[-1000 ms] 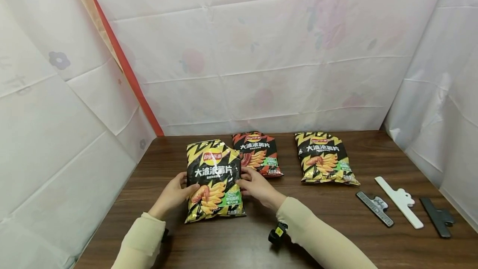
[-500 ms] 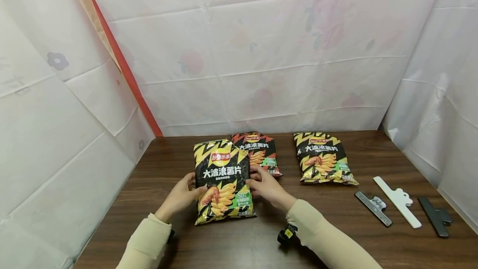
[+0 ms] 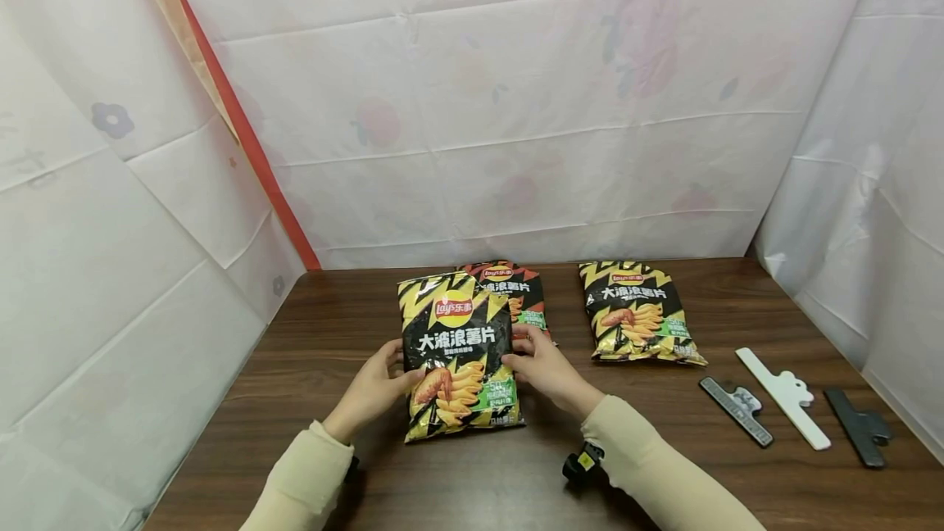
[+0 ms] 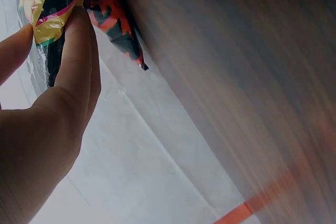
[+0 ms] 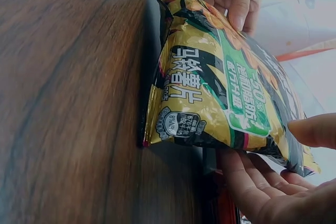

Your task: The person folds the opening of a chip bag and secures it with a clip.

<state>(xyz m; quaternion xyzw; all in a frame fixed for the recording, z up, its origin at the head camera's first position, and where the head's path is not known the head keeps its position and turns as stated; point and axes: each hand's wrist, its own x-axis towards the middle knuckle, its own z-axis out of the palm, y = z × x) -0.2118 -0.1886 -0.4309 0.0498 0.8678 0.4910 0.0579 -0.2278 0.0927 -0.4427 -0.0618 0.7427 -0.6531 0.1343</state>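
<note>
A black and yellow bag of potato chips [image 3: 459, 351] is held between both hands in the middle of the table, its printed front facing up. The left hand [image 3: 378, 388] grips its left edge, thumb on the front and fingers behind. On the opposite edge the right hand [image 3: 549, 371] holds it the same way; the right wrist view shows that thumb [image 5: 315, 131] on top and the fingers [image 5: 252, 182] underneath. Behind this bag lies a red and black chip bag [image 3: 533, 289], partly covered by it in the head view.
Another black and yellow chip bag [image 3: 640, 314] lies at the back right. Three bag clips are at the right: a grey one [image 3: 737, 410], a white one [image 3: 785, 398] and a black one [image 3: 855, 426]. White sheeting [image 3: 516, 105] hangs behind the wooden table [image 3: 457, 486].
Both hands have shifted the held chip bag to the right, so it hides more of the red and black bag. The other bag and the clips stay where they were.
</note>
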